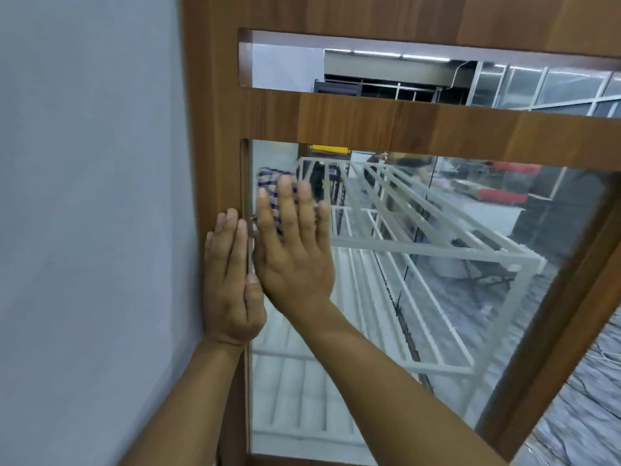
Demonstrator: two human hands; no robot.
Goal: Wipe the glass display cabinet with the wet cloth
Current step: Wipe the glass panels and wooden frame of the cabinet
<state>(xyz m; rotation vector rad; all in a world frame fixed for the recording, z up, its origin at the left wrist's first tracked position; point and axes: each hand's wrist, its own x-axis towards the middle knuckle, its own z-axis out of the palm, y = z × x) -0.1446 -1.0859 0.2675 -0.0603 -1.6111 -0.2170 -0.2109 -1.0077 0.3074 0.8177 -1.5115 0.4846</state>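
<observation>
The display cabinet has a brown wooden frame (386, 124) around a large glass pane (420, 297). A blue-and-white checked cloth (272, 183) is pressed flat against the glass near the pane's upper left corner. My right hand (295, 243) lies on the cloth with its fingers spread and pointing up, covering most of it. My left hand (232, 280) rests flat on the left wooden upright of the frame, fingers together, holding nothing.
A grey wall (90, 213) runs along the left of the cabinet. A narrower glass strip (437, 75) sits above the wooden crossbar. White shelf frames (437, 250) show through or in the glass. Grey patterned floor (584, 405) lies at the lower right.
</observation>
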